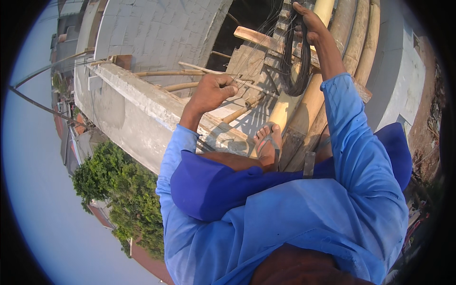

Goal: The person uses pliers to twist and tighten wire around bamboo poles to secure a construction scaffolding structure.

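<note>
In my right hand [311,24], raised at the upper right, a looped bundle of thin dark wire [298,84] hangs down. Its loops pass by the fingers, and the thumb points up to the left. My left hand [213,93] is closed in a pinch near the middle, apart from the bundle. What its fingertips hold, if anything, is too fine to make out. Loose wire strands [259,28] spread to the left of the bundle. Below it, my sandalled foot [269,145] rests by thick bamboo poles [304,111].
A rough concrete ledge [126,102] runs along my left, with trees [126,190] and roofs far below. A wooden plank [259,40] and thin bamboo sticks [178,86] lie ahead. At the top is a dark opening [227,35]; a grey wall [396,71] stands right.
</note>
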### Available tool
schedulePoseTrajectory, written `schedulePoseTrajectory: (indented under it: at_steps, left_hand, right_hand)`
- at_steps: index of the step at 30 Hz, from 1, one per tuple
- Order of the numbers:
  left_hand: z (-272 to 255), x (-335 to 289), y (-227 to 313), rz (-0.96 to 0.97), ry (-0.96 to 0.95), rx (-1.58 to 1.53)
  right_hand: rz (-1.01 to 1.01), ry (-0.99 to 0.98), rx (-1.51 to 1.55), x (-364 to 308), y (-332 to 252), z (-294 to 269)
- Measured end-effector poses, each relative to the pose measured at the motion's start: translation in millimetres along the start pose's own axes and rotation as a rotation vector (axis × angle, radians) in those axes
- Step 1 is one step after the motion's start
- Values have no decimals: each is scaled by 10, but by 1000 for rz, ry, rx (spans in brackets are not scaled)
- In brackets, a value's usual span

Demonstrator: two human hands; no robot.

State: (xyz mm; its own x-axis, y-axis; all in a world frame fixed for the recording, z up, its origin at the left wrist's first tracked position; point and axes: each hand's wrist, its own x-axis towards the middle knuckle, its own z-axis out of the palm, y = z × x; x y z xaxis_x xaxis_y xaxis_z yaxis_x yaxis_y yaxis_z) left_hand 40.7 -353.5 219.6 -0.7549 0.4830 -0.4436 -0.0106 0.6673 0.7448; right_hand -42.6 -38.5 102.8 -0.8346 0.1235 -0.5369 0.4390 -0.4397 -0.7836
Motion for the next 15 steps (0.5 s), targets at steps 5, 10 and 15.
schedulePoseTrajectory:
  at_steps: [5, 10, 15]
  left_hand:
    - [-105, 13, -86, -74, -17, -347]
    - [-186, 18, -103, -79, -71, -386]
    - [-220, 19, -30, -93, -64, -244]
  right_hand:
    - [4, -7, -34, 14, 25, -20]
    - [5, -8, -58, 28, 25, -39]
    - [8, -8, -69, 45, 33, -64]
